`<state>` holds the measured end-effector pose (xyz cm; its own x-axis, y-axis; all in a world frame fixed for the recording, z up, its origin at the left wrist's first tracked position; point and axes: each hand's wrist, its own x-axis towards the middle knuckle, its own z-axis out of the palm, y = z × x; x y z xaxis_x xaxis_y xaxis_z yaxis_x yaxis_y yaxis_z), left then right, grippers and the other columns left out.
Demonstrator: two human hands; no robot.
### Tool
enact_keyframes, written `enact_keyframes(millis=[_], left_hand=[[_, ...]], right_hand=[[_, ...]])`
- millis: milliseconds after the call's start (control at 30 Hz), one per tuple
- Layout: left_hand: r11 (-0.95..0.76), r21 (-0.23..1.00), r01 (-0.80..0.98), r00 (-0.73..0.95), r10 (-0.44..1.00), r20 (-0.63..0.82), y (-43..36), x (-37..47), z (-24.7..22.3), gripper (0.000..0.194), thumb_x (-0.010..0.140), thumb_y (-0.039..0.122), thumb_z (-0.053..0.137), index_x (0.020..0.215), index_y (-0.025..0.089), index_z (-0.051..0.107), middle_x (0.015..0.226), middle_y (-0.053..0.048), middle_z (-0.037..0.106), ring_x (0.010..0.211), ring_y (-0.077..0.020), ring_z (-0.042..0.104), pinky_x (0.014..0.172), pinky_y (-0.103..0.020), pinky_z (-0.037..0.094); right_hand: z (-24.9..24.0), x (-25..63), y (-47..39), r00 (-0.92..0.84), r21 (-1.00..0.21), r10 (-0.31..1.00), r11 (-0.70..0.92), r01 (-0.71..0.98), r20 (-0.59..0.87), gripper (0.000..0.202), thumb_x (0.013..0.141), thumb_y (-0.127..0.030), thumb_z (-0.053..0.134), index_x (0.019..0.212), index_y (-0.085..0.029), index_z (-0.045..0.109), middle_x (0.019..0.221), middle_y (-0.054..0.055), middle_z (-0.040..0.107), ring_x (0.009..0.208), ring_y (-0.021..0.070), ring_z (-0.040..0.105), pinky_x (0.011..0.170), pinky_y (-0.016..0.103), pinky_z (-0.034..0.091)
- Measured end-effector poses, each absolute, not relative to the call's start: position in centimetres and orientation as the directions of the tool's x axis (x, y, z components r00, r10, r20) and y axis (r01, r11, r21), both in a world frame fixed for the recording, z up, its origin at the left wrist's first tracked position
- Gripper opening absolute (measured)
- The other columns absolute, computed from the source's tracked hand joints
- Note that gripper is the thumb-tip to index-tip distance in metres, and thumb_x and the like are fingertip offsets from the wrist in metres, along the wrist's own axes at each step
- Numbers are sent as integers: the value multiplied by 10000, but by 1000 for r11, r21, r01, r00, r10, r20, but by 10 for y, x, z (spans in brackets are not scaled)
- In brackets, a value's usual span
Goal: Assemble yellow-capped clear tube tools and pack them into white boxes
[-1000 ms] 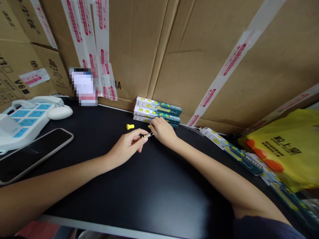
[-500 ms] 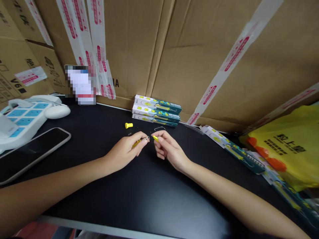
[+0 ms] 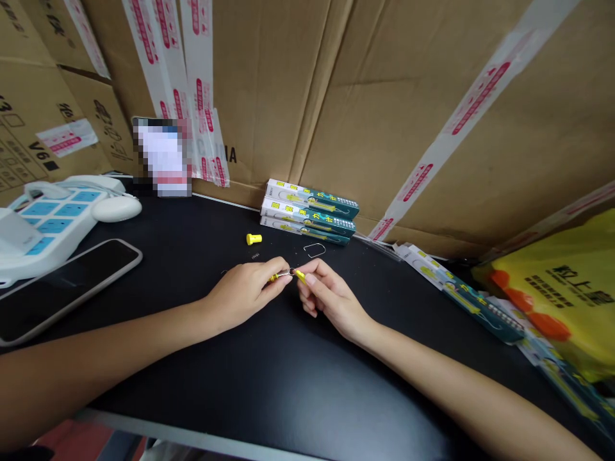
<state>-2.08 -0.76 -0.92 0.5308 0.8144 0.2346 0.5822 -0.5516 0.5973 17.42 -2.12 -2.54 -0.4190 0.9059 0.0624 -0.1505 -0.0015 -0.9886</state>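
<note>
My left hand [image 3: 247, 288] pinches a yellow rod with a metal hook [image 3: 284, 274] at its right end; most of the rod is hidden by the fingers. Between the thumb and fingers of my right hand [image 3: 331, 296] is a small yellow piece [image 3: 300, 276], its tip at the hook. Whether the two parts are joined is too small to tell. Beyond my hands, on the black table [image 3: 288, 384], lie a yellow cap [image 3: 254, 239], a small spring [image 3: 255, 256] and a bent wire loop [image 3: 314, 250].
Printed boxes [image 3: 307, 221] are stacked against the cardboard; more boxes [image 3: 461, 294] lie at the right beside a yellow bag [image 3: 567, 294]. At the left are a dark phone [image 3: 70, 288] and a white power strip [image 3: 62, 218]. A blurred-out device [image 3: 166, 160] leans behind.
My hands have come closer together, bringing the yellow piece to the hook. The whole view has shifted slightly, and the wire loop shows more fully.
</note>
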Motion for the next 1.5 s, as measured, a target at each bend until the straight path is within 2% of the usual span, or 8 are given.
enact_keyframes(millis=[933,1200,1500], left_hand=[[-559,541,629,538,815,216,-7,-20,-10,236,969,362,382,901,202,542,752,11,611,672,-139,594,611,-233,384],[-591,422,688,548,804,232,-8,-20,-13,227,971,349,386,963,200,557,826,-16,665,709,-163,641,625,-246,404],[-588,345,732,539,809,234,-12,-18,-8,213,965,337,399,907,201,551,736,0,655,609,-150,616,551,-231,368]], right_hand=[[-30,176,-20,-401,-996,914,32,-83,63,212,864,-377,623,918,-191,536,632,-71,473,465,47,424,399,165,372],[-30,176,-18,-456,-989,890,-48,-138,21,213,866,-378,623,904,-196,520,654,-64,520,450,41,422,382,154,378],[-30,176,-18,-487,-977,874,-105,-188,0,193,874,-366,618,889,-194,531,667,-52,559,440,40,421,364,149,387]])
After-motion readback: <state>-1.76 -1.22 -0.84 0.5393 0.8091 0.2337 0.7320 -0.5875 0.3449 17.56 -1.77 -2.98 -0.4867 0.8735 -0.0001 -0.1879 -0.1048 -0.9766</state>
